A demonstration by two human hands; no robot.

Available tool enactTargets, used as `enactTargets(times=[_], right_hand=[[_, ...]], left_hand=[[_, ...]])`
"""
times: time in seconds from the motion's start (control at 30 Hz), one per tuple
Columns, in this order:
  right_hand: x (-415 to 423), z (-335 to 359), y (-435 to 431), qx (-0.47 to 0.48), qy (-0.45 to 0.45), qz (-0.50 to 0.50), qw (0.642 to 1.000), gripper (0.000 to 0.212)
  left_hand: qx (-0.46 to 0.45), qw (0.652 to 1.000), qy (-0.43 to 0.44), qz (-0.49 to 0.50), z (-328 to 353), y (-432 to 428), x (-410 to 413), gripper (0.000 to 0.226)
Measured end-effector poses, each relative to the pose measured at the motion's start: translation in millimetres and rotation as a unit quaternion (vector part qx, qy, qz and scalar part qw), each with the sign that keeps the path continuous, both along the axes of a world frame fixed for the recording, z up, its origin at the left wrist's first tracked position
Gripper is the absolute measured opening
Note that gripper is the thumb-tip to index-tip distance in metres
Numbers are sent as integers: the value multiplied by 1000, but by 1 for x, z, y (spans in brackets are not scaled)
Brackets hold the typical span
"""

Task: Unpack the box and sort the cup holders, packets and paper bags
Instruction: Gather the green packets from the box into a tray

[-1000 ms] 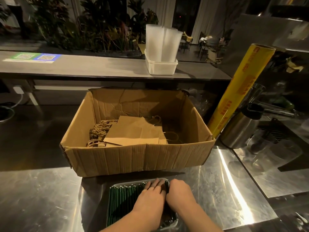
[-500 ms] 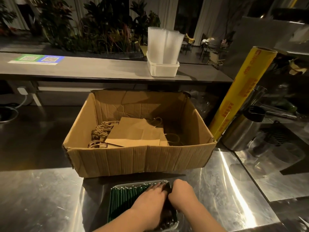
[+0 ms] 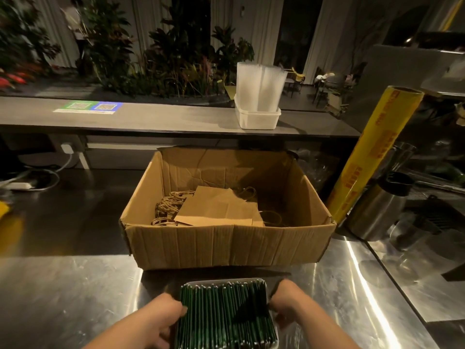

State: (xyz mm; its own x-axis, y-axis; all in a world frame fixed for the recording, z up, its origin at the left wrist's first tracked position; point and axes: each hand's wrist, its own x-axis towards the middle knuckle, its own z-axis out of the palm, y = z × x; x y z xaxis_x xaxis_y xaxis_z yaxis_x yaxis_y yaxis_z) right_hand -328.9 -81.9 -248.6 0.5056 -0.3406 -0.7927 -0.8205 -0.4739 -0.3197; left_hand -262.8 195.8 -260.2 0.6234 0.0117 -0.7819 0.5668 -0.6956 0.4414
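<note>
Both forearms come in from the lower edge and angle toward each other, one on each side of a shallow tray (image 3: 273,342) at six o'clock in the view; the tray is packed with upright dark green packets (image 3: 226,316) in tight rows, their pale top ends showing along the far side. The left hand (image 3: 163,316) sits at the tray's nine o'clock side, knuckles outward, fingers curled in against the rim and the thumb tip laid on the outermost packets; the right hand (image 3: 289,301) is at the tray's three o'clock side, wrist bent inward, its fingers blurred but seemingly hooked over the rim there. The tray rests on a steel counter (image 3: 75,298); just beyond it at twelve o'clock stands an open cardboard box (image 3: 226,244), near but not touching. Inside the box flat brown paper bags (image 3: 221,207) lie stacked toward its near left part, their twine handles bunched at nine o'clock of the stack. At two o'clock from the box a yellow roll of cling film (image 3: 375,152) leans upward to the right, with a steel jug (image 3: 377,212) just beside its foot; on the raised ledge at twelve o'clock stands a white tub (image 3: 256,119) holding upright clear plastic pieces.
</note>
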Motion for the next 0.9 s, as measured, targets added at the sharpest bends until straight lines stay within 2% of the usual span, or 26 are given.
enactTargets(times=[0.07,0.1,0.2,0.3,0.53,0.67,0.8,0.9], right_hand=[[-3,-4,2,7,-11,-10,1000,70],[-4,-4,4,-7,-17,-3,1000,70],[-7,-3,7,-25,-40,23,999,51],[-7,23,7,2,-47,8,999,26],[-8,102,-2,4,-171,66,983,10],[11,153,-22,50,-219,60,973,12],[28,209,-43,179,-272,-4,946,26],[43,251,-56,212,-323,-50,921,19]], left_hand=[[-29,999,22,-2,3,4,0,8],[-47,999,21,3,1,7,0,14],[-80,996,36,7,-5,20,6,38],[-111,993,29,-1,24,28,5,28],[-223,974,32,-38,119,50,14,33],[-249,966,-37,-54,170,51,32,41],[-273,955,-114,-36,230,30,51,38],[-276,946,-161,-47,276,0,78,42]])
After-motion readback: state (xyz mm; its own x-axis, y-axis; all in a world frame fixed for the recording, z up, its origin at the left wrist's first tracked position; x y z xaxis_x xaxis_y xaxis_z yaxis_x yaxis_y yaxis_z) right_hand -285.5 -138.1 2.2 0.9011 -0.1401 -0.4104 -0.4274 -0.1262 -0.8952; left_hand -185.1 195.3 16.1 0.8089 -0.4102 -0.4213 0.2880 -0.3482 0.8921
